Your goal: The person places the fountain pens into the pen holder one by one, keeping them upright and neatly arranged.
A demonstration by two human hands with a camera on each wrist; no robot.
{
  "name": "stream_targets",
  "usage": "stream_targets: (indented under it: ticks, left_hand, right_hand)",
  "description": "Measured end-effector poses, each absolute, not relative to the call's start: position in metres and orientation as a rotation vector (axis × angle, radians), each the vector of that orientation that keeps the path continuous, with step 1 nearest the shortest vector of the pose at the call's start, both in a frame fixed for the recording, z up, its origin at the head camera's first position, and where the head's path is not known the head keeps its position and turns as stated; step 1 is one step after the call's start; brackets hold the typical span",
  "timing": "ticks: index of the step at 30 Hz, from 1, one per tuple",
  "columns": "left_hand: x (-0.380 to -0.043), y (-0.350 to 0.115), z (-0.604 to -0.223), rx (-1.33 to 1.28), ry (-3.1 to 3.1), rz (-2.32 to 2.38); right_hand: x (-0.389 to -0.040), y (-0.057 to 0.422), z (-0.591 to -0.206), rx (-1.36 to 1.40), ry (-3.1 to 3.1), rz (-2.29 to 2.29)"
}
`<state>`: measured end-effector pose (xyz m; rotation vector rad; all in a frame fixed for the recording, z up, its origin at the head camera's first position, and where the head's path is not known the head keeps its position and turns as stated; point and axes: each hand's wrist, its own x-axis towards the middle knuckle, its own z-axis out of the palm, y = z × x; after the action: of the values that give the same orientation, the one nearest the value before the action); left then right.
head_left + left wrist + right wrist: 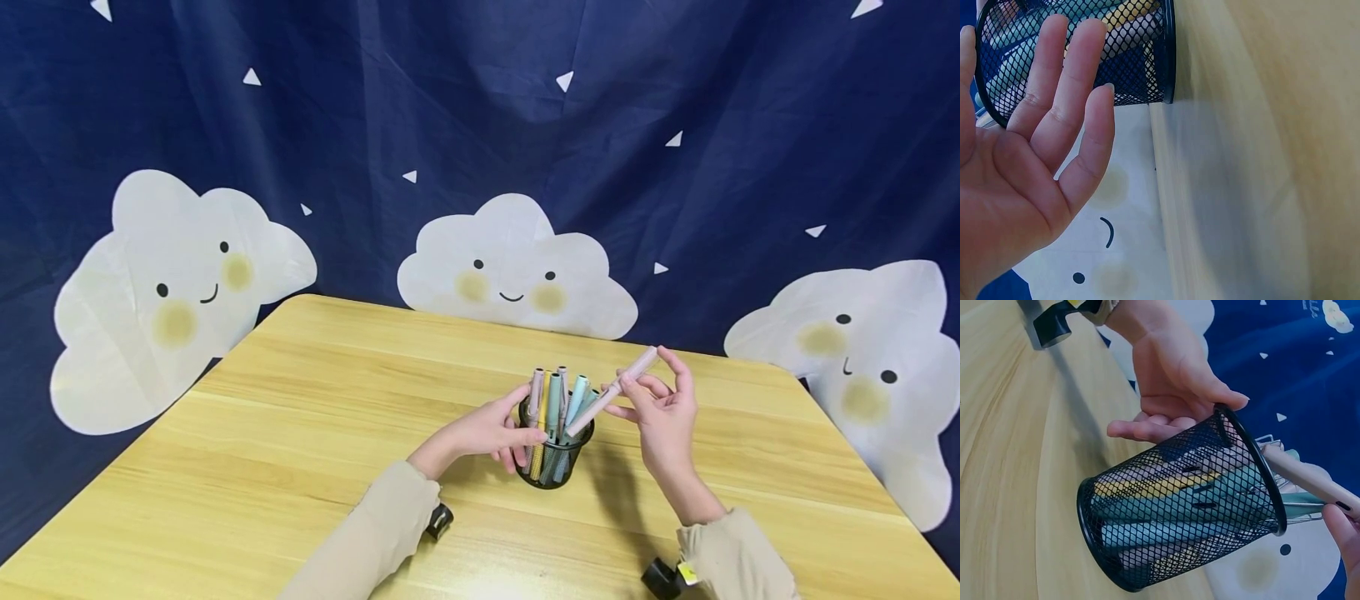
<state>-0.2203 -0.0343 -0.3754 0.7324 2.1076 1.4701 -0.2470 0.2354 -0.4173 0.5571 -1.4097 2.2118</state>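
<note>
A black wire-mesh pen cup (570,447) stands on the table, holding several capped pens in teal, light blue, yellow and greyish pink. My left hand (480,429) holds the cup from its left side, thumb at the rim (1277,503) and fingers beside the mesh wall. In the left wrist view those fingers (1075,87) overlap the mesh. My right hand (667,417) pinches a pale pink pen (615,392) near its upper end. This pen slants down to the left, its lower end at the cup's mouth; the right wrist view shows its tip among the other pens' clips.
The light wooden table (300,400) runs back to a dark blue curtain (480,100) printed with smiling clouds and white triangles. Black wrist devices (662,577) sit at both beige sleeves (738,554).
</note>
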Motion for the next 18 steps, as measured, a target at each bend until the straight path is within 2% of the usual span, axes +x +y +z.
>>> stream_targets:
  ticks: [6,11,13,18]
  left_hand:
    - [-0.221,-0.034,-0.376,0.736,2.114,1.467]
    - [-0.221,-0.034,-0.375,0.745,2.106,1.471]
    - [-0.221,-0.034,-0.375,0.748,2.105,1.471]
    - [-0.221,-0.034,-0.376,0.751,2.104,1.471]
  right_hand:
    - [-0.254,0.234,-0.428,0.533,-1.466,2.116]
    - [-0.253,0.228,-0.428,0.629,-1.536,2.033]
    - [-0.248,0.223,-0.422,0.696,-1.569,1.970]
    - [-0.213,0.195,-0.378,0.753,-1.603,1.881]
